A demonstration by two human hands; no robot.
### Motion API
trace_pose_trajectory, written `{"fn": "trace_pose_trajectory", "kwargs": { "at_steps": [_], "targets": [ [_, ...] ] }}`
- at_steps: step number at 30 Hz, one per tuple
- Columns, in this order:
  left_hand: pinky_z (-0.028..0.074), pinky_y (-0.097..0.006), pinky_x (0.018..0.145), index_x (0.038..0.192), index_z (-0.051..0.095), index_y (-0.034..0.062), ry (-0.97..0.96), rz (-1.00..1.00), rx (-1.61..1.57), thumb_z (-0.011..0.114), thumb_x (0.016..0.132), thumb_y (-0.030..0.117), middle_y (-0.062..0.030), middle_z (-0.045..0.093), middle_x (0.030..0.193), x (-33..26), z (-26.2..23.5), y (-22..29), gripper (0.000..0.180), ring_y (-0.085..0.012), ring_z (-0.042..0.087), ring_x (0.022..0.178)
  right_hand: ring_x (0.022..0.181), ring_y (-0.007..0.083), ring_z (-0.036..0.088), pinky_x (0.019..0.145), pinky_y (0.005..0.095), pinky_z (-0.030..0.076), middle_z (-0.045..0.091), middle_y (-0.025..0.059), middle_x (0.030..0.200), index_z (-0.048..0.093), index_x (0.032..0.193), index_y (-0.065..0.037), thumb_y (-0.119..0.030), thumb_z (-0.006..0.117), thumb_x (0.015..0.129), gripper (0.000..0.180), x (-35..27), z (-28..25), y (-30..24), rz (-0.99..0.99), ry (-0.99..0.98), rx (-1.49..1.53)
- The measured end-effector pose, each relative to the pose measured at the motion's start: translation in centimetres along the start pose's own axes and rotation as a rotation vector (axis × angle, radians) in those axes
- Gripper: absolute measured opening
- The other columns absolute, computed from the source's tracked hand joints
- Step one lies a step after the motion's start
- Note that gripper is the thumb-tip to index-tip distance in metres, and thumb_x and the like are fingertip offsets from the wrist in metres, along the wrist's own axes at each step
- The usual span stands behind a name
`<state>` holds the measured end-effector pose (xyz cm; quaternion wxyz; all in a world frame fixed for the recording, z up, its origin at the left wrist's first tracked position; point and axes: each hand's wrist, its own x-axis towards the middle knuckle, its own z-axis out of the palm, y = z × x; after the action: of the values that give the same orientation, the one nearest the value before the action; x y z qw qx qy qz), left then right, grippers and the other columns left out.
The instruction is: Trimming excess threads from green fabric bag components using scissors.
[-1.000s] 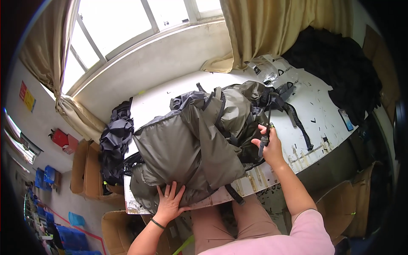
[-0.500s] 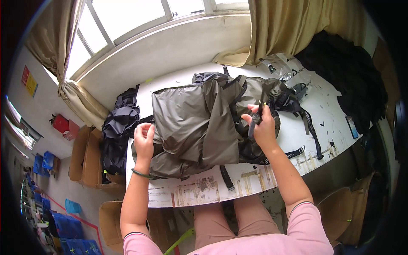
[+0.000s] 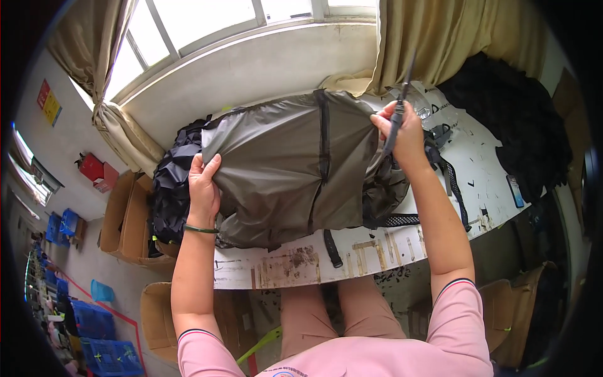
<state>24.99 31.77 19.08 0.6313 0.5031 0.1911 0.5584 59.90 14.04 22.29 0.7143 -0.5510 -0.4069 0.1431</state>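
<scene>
Head view: I'm watching down the feed from afar, my clock face set on the middle of it, and an olive-grey bag fills that middle, lying over the white table.
Olive-grey fabric: thin, with a soft sheen, drawn out between two hands into a broad panel; long creases fan across it from the 9 o'clock side, and the far edge slants up toward 12.
Dark strip: here's the standout, a black band running from the top edge down past the panel's middle, just right of centre.
Bunched part: crumpled, darker folds gather at 3 o'clock, just beside the smooth panel.
Straps: a black mesh strap reaches out between 3 and 4 o'clock, and a short webbing strap hangs toward me at 5, flat on the stained table edge.
Left hand: over at 9 o'clock, the left hand pinches the panel's side edge, thumb against fingers.
Right hand: up at 2 o'clock, the right hand is curled round a dark pointed tool, blurred, tip toward 12; thumb and fingertips are at the panel's corner, though I cannot tell how firmly they pinch it.
Neighbours: a dark fabric heap sits at 9 o'clock, black cloth at 2.
</scene>
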Motion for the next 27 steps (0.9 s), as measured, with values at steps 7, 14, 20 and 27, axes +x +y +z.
{"fn": "trace_pose_trajectory", "kwargs": {
  "at_steps": [7, 14, 20, 27],
  "targets": [
    [0.033, -0.023, 0.064, 0.079, 0.04, 0.0102, -0.14, 0.509, 0.598, 0.079, 0.068, -0.012, 0.001, 0.045, 0.073, -14.6, 4.3, 10.3, 0.046, -0.0106, 0.038, 0.065, 0.069, 0.007, 0.054, 0.061, 0.0205, 0.043, 0.06, 0.0043, 0.085, 0.052, 0.097, -0.007, 0.009, 0.073, 0.078, 0.032, -13.3, -10.5, -15.4, -0.309, -0.051, -0.116],
    [0.043, -0.042, 0.053, 0.069, 0.049, 0.0109, -0.662, 0.248, 1.347, 0.076, 0.059, 0.003, -0.009, 0.051, 0.063, -34.1, 4.2, 8.3, 0.029, -0.0321, 0.052, 0.056, 0.073, 0.0135, 0.06, 0.066, 0.0274, 0.049, 0.064, 0.0058, 0.084, 0.054, 0.09, -0.003, -0.001, 0.078, 0.079, 0.026, -27.2, -17.7, -11.4, -0.066, -0.212, -0.534],
    [0.055, -0.042, 0.071, 0.09, 0.064, 0.0045, -1.192, -0.376, 1.706, 0.07, 0.084, 0.044, -0.0144, 0.07, 0.086, -41.4, -3.0, -4.5, 0.04, -0.0337, 0.069, 0.082, 0.088, 0.0436, 0.061, 0.071, 0.0478, 0.047, 0.065, 0.0191, 0.09, 0.053, 0.096, -0.007, -0.004, 0.065, 0.075, 0.024, -41.4, -20.8, 6.2, 0.359, -0.589, -0.85],
    [0.048, -0.039, 0.072, 0.085, 0.063, 0.0052, -0.866, 0.001, 0.995, 0.076, 0.083, 0.024, -0.0098, 0.06, 0.083, -37.2, 6.9, -4.9, 0.023, -0.0295, 0.057, 0.08, 0.077, 0.0292, 0.065, 0.073, 0.0326, 0.051, 0.065, 0.0138, 0.082, 0.053, 0.092, 0.001, -0.002, 0.079, 0.075, 0.031, -40.1, -20.7, 2.8, 0.424, -0.372, -0.552]
  ]
}}
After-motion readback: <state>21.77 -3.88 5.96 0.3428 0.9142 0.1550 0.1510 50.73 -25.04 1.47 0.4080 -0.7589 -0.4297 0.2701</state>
